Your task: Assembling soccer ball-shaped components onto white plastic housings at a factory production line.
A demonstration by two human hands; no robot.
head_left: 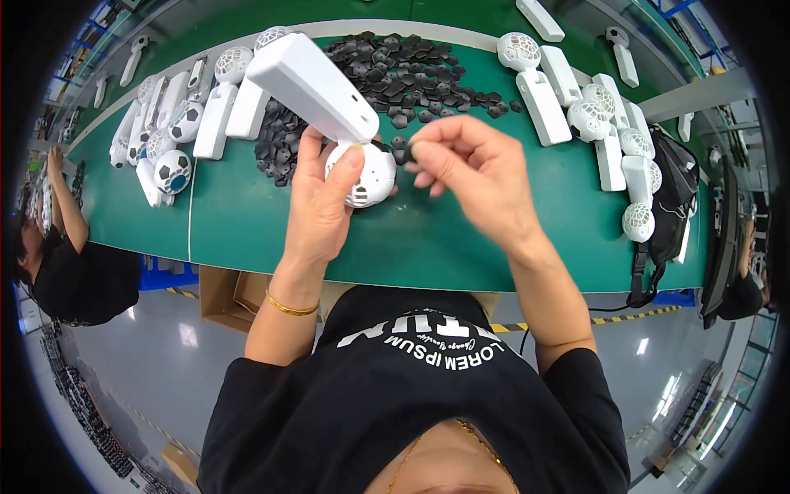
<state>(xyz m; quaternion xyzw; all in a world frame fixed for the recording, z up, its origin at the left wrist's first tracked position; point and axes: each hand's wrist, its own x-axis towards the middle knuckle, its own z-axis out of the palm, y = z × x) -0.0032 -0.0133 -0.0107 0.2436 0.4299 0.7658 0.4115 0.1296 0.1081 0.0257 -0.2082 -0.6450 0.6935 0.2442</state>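
Observation:
A white device with a round, football-like head (377,174) and a long box-shaped handle (309,82) is in my left hand (319,202). My thumb lies on the round head, and the handle slants up and away to the left. Black patches show on the head's far right side. My right hand (485,173) is closed in a pinch just right of the head, with a small black piece (408,153) at its fingertips. Beyond both hands lies a heap of black five-sided pieces (403,74), which spreads left behind the device.
More white ball-headed devices stand at the left (173,171) and the right (539,103) of the green table (428,239). A black backpack (675,181) rests at the right edge. A cardboard box (222,300) is below the front edge. Another person (82,272) works at the far left.

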